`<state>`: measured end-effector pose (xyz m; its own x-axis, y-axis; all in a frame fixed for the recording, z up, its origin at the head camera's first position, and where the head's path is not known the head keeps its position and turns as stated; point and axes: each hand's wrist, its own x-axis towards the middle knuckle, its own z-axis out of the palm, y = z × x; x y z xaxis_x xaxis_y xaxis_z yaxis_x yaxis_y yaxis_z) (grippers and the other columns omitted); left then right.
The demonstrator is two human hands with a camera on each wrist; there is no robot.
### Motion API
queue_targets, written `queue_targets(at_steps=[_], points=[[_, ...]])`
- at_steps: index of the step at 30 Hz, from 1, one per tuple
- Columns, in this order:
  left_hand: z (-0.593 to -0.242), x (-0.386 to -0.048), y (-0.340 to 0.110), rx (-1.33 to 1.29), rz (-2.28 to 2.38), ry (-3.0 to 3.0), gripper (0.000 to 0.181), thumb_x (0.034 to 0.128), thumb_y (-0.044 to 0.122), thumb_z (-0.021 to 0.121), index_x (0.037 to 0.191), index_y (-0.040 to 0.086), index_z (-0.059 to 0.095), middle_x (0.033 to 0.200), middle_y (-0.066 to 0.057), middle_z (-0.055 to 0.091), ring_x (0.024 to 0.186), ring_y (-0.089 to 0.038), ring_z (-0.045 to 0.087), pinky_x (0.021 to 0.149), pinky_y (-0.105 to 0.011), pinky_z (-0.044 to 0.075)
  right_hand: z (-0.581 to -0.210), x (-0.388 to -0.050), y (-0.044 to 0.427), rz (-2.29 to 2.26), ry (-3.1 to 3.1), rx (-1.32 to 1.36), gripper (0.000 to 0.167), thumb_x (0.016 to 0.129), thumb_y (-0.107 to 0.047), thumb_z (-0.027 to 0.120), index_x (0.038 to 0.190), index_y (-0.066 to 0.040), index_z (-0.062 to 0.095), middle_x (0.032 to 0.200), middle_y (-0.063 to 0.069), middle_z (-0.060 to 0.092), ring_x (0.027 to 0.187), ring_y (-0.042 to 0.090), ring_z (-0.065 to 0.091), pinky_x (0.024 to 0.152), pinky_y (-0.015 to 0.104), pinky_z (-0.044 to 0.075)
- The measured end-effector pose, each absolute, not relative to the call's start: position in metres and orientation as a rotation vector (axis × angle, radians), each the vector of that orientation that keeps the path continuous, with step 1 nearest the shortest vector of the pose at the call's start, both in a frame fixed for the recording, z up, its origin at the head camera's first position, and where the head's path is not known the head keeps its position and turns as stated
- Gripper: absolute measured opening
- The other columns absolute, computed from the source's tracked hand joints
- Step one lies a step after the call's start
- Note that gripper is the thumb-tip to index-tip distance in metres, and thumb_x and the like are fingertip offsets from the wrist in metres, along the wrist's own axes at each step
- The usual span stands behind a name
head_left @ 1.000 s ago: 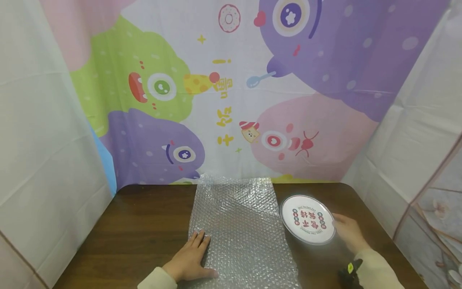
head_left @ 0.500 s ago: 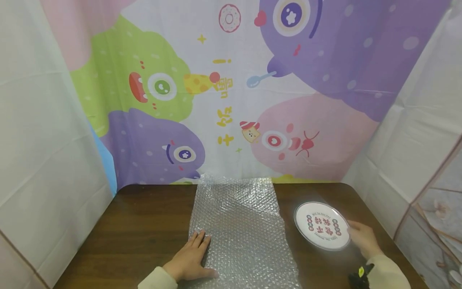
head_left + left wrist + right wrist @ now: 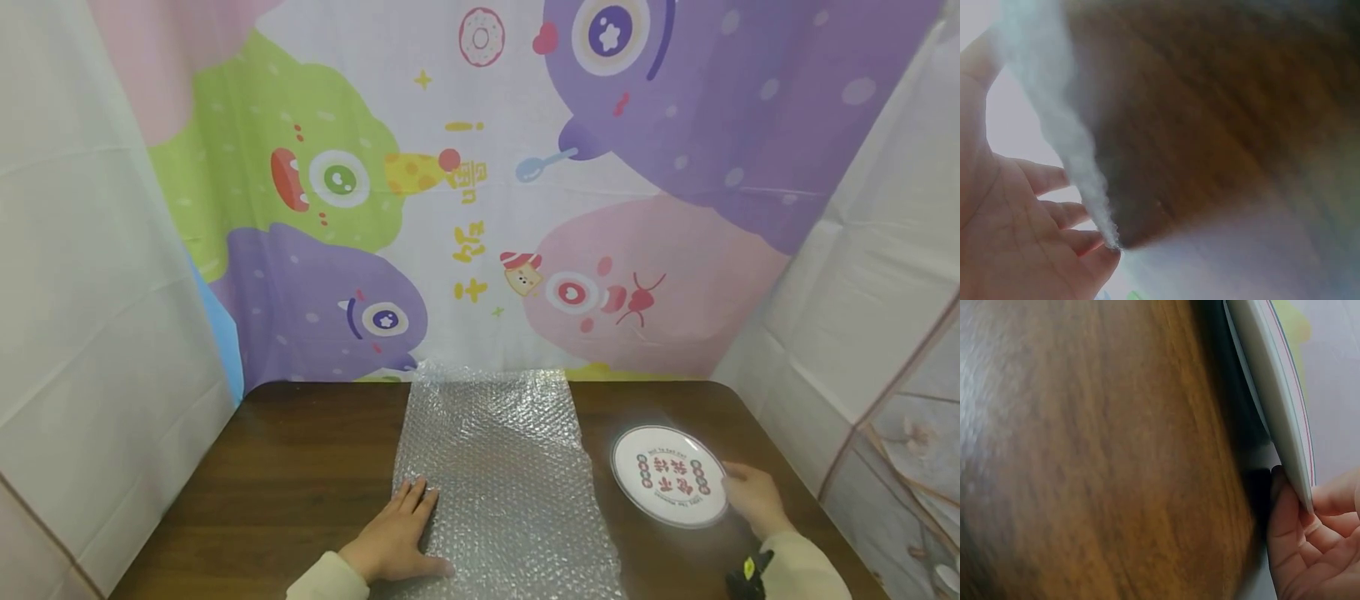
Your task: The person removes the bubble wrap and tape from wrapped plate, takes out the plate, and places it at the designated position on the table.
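A sheet of bubble wrap [image 3: 510, 467] lies lengthwise on the brown wooden table. My left hand [image 3: 397, 533] rests on its left edge with fingers spread; the left wrist view shows the palm [image 3: 1022, 250] and the fingers at the wrap's edge [image 3: 1088, 162]. To the right is a round white plate [image 3: 670, 477] with red lettering and a dark rim line. My right hand [image 3: 757, 500] pinches the plate's right rim. In the right wrist view, the plate [image 3: 1279, 394] is edge-on between thumb and fingers [image 3: 1288, 544], with a dark area below it.
A curtain [image 3: 480, 208] printed with cartoon monsters hangs behind the table's far edge. Pale curtains [image 3: 97, 275] close in both sides. The wooden table [image 3: 277, 467] shows bare on either side of the bubble wrap.
My right hand has moved the plate to the right and nearer to me, away from the bubble wrap; over the last half second it shifts only slightly. The left hand stays in place.
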<state>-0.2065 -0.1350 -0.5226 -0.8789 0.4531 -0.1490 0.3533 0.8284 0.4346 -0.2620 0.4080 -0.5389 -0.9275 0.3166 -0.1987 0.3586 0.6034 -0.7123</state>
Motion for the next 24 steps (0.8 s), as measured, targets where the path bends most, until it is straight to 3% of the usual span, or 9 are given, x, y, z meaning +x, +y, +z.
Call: queue_targets(at_steps=[12, 24], points=[[-0.5181, -0.2070, -0.1340, 0.620, 0.641, 2.760, 0.112, 0.0722, 0.062, 0.076, 0.149, -0.006, 0.031, 0.159, -0.031, 0.018, 0.146, -0.053, 0.015, 0.116, -0.064, 0.022, -0.5386, -0.2607, 0.4067, -1.214, 2.794, 0.594, 0.054, 0.091, -0.014, 0.046, 0.139, 0.012, 0.041, 0.142, 0.039, 0.039, 0.129, 0.057, 0.036, 0.104, 0.066, 0.035], [-0.5198, -0.2096, -0.1340, 0.621, 0.699, 2.748, 0.111, 0.0739, 0.062, 0.074, 0.150, -0.006, 0.029, 0.160, -0.030, 0.015, 0.147, -0.052, 0.012, 0.117, -0.064, 0.020, -0.5345, -0.2588, 0.4048, -1.156, 2.814, 0.543, 0.054, 0.094, -0.017, 0.043, 0.139, 0.013, 0.041, 0.142, 0.039, 0.038, 0.131, 0.057, 0.034, 0.107, 0.067, 0.030]])
